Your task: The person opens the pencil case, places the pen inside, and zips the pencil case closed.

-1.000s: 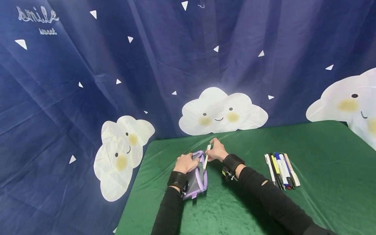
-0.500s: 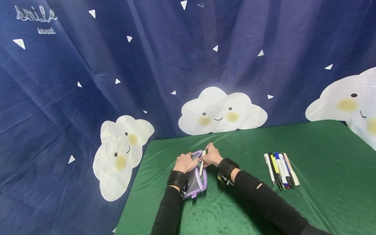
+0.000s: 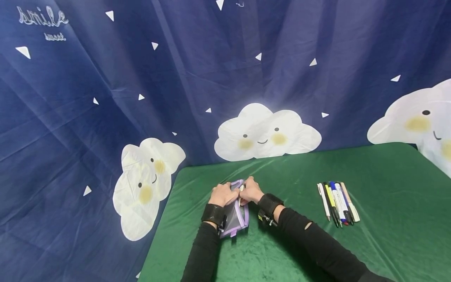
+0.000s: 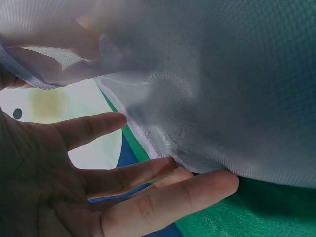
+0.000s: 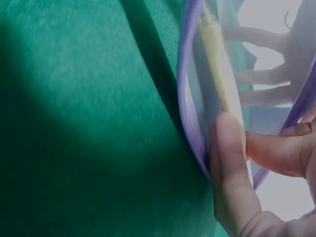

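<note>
A grey mesh pencil case (image 3: 231, 220) with purple zip edging lies at the middle of the green table. My left hand (image 3: 222, 195) holds its left side, the thumb at the purple edge of the mouth and the fingers spread along the outer mesh in the left wrist view. Between thumb and fingers, my right hand (image 3: 251, 190) pinches a slim pale cream pen (image 5: 221, 69). In the right wrist view the pen's far end lies inside the unzipped mouth, between the two purple zip edges (image 5: 190, 113). The curled fingers hide the pen's near part.
To the right lies a row of several pens and markers (image 3: 338, 203), side by side, in white, yellow, black, blue and beige. A dark blue curtain (image 3: 197, 70) with white clouds hangs behind the table (image 3: 292, 250).
My right hand has moved left and down with the pen, from above the case's edge into its mouth. My left hand keeps its hold on the case.
</note>
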Demonstrator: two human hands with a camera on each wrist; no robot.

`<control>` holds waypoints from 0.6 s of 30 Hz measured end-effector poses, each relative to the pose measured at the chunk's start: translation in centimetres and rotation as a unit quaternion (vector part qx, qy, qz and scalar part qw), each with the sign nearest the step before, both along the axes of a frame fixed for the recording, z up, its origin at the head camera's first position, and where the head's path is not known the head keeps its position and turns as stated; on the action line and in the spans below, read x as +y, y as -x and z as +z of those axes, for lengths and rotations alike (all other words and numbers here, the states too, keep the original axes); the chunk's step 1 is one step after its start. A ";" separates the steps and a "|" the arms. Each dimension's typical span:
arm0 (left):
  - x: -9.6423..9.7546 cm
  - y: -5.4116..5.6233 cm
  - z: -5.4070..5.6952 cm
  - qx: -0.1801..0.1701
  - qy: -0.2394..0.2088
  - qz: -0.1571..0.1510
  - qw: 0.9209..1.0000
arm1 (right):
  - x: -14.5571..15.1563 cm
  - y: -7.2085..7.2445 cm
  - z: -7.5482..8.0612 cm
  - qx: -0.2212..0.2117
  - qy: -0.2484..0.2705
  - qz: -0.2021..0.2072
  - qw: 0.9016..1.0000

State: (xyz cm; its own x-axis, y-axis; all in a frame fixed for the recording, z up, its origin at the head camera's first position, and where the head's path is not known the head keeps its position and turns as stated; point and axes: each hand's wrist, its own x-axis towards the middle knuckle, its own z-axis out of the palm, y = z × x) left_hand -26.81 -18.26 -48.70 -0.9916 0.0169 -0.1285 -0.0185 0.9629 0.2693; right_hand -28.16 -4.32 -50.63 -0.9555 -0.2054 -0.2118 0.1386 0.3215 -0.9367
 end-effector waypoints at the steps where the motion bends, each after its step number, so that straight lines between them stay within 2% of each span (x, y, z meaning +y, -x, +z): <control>1: 0.0 0.0 0.0 0.003 0.000 0.000 1.000 | -0.1 0.0 0.0 0.003 -0.002 0.000 1.000; 6: -0.1 0.1 0.3 0.006 0.002 -0.003 1.000 | -0.5 -0.2 0.0 0.010 -0.013 0.004 1.000; 13: -0.3 0.1 0.4 0.012 -0.006 -0.007 1.000 | -1.1 -0.4 -0.4 0.006 0.024 -0.001 1.000; 18: -0.3 0.1 0.4 0.009 -0.014 -0.011 1.000 | -1.6 -0.3 -1.1 0.004 0.017 -0.003 1.000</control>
